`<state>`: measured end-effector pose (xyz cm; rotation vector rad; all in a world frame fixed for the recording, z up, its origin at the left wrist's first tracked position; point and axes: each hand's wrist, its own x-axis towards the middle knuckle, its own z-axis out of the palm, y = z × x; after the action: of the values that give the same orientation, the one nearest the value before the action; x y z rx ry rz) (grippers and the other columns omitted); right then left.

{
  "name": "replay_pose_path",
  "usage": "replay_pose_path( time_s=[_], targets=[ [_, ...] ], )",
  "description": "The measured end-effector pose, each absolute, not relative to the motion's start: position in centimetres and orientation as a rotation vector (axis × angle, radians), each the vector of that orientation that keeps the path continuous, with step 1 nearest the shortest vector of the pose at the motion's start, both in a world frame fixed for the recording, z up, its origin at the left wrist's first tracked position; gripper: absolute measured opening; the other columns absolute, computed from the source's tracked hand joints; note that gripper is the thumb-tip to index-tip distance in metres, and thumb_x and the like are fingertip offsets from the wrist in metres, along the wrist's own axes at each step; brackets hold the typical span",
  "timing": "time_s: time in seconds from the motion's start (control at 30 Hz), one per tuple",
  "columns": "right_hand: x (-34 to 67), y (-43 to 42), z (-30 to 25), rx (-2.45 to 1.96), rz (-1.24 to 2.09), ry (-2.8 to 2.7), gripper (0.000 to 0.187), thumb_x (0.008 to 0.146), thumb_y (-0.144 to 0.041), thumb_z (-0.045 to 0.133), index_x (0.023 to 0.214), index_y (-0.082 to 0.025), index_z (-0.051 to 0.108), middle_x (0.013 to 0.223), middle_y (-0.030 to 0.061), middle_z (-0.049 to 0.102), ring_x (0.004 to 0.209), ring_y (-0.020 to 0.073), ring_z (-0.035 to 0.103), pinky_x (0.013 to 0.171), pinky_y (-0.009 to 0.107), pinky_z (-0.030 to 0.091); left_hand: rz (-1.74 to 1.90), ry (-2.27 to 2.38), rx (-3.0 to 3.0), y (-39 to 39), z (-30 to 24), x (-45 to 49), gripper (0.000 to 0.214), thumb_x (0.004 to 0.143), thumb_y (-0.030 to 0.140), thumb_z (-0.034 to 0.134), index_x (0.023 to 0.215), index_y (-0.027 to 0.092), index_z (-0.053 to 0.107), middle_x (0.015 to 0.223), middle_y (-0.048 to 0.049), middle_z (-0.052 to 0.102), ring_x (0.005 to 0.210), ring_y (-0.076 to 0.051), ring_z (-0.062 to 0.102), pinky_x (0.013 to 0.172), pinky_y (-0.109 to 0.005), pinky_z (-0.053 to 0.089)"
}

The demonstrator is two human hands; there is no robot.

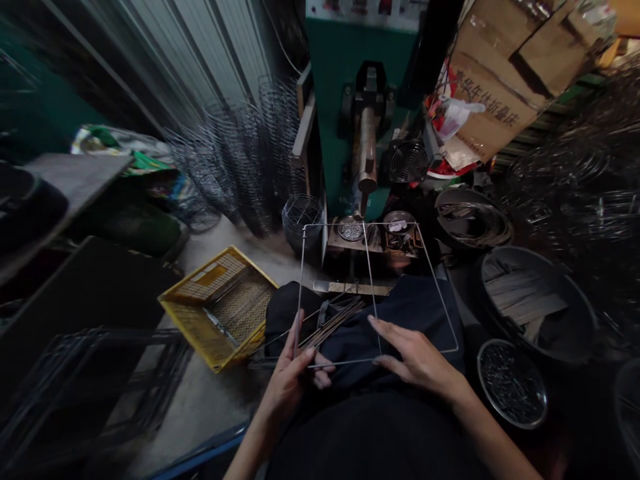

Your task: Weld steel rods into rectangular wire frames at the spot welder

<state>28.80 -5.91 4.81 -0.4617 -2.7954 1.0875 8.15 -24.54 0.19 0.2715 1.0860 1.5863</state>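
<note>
Left hand [293,373]: we see thumb and fingers closed on the near left corner of the wire frame [369,270]. Right hand [415,353]: thumb and forefinger parted, at the near end of the frame's middle wire; we cannot tell whether they grip it. The frame sits tilted over our lap [420,303], its far edge just by the tip of the green machine [330,100]; contact there we cannot make out. Beneath the frame, loose rods [336,325] lie across the lap. To our left, a yellow crate [187,332] with more rods; to our right, a round bowl [525,425] of small metal pieces.
</note>
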Motion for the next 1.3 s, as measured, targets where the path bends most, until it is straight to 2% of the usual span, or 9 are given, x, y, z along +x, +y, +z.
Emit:
replay_pose_path(
  time_s=[0.3, 0.67, 0.9, 1.3],
  targets=[
    [29.2, -6.4, 5.1, -0.470, 1.043, -2.858, 0.079, 0.083, -0.022, 0.070, 0.152, -0.025, 0.030, 0.146, 0.0073, 0.048, 0.130, 0.0221, 0.051, 0.108, 0.034, 0.044, 1.602, 1.106, 0.297, -24.6, 0.8, 8.8, 0.091, 0.091, 0.028, 0.057, 0.152, 0.033, -0.011, 0.070, -0.0078, 0.072, 0.047, -0.019, 0.066, 0.045, -0.024, 0.051],
    [28.9, -5.8, 4.9, -0.431, 1.050, -2.823, 0.080, 0.082, -0.017, 0.069, 0.151, -0.026, 0.031, 0.144, 0.0072, 0.051, 0.127, 0.0228, 0.054, 0.106, 0.036, 0.046, 1.638, 1.079, 0.295, -24.3, 1.2, 9.0, 0.086, 0.092, 0.027, 0.054, 0.152, 0.036, -0.008, 0.071, -0.0074, 0.073, 0.047, -0.019, 0.066, 0.044, -0.023, 0.051],
    [28.7, -5.3, 5.1, -0.432, 1.055, -2.837, 0.078, 0.083, -0.016, 0.069, 0.151, -0.025, 0.033, 0.145, 0.0065, 0.050, 0.128, 0.0215, 0.052, 0.108, 0.034, 0.044, 1.631, 1.079, 0.300, -23.8, 1.2, 8.8, 0.086, 0.093, 0.028, 0.053, 0.152, 0.035, -0.009, 0.071, -0.0078, 0.073, 0.047, -0.019, 0.065, 0.045, -0.024, 0.051],
    [28.7, -4.9, 5.2, -0.485, 1.074, -2.823, 0.077, 0.085, -0.021, 0.069, 0.151, -0.030, 0.031, 0.146, 0.0034, 0.048, 0.128, 0.0214, 0.052, 0.108, 0.035, 0.044, 1.597, 1.100, 0.304, -23.6, 0.9, 8.8, 0.089, 0.092, 0.027, 0.056, 0.152, 0.036, -0.008, 0.074, -0.0068, 0.073, 0.051, -0.019, 0.067, 0.047, -0.024, 0.052]
  ],
)
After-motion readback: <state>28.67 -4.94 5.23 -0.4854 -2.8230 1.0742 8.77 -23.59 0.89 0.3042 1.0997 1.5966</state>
